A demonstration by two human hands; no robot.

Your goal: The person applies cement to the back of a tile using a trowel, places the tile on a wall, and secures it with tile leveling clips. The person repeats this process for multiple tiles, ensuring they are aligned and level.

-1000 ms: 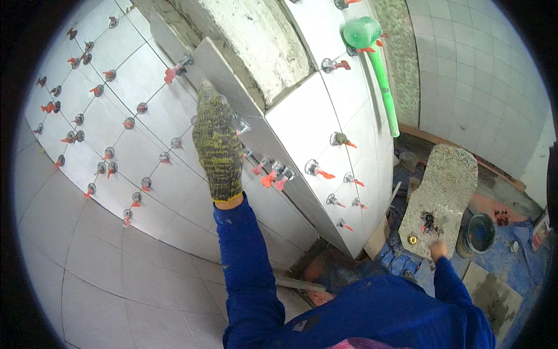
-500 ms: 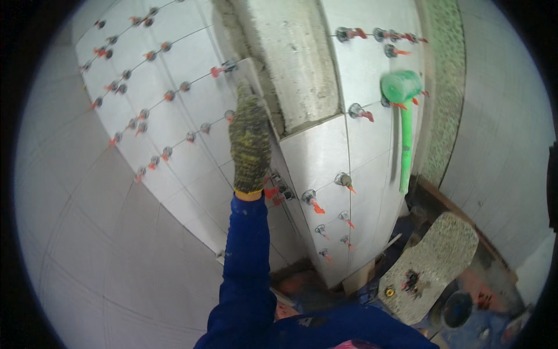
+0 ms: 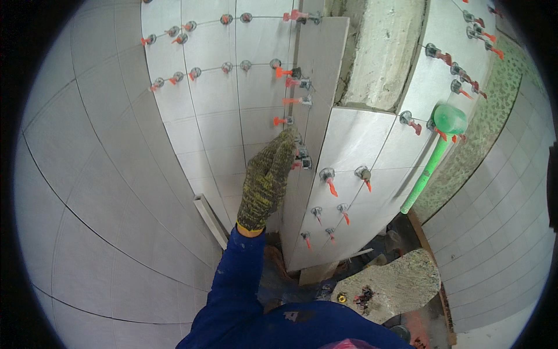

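Note:
My left hand [image 3: 267,180], in a dark yellow-flecked knit glove, reaches up to the inner corner of the tiled column. Its fingers are drawn together, and the tips close on a tile levelling spacer [image 3: 300,139] at the edge of the narrow side tile [image 3: 323,70]. The fingers partly cover that spacer. Just above them, several red-handled spacers [image 3: 283,121] stick out along the same joint. White wall tiles [image 3: 212,96] with more spacers lie to the left. My right hand is out of view.
A green rubber mallet [image 3: 450,119] rests against spacers on the column's right face. Bare concrete [image 3: 383,52] shows above the front tile [image 3: 354,139]. A speckled slab [image 3: 395,282] with small bits on it lies below right. A pale strip [image 3: 210,221] leans at lower left.
My view has swung, so the column and mallet appear further right. My left hand has moved from the upper part of the narrow tile's edge down to the spacers in the corner.

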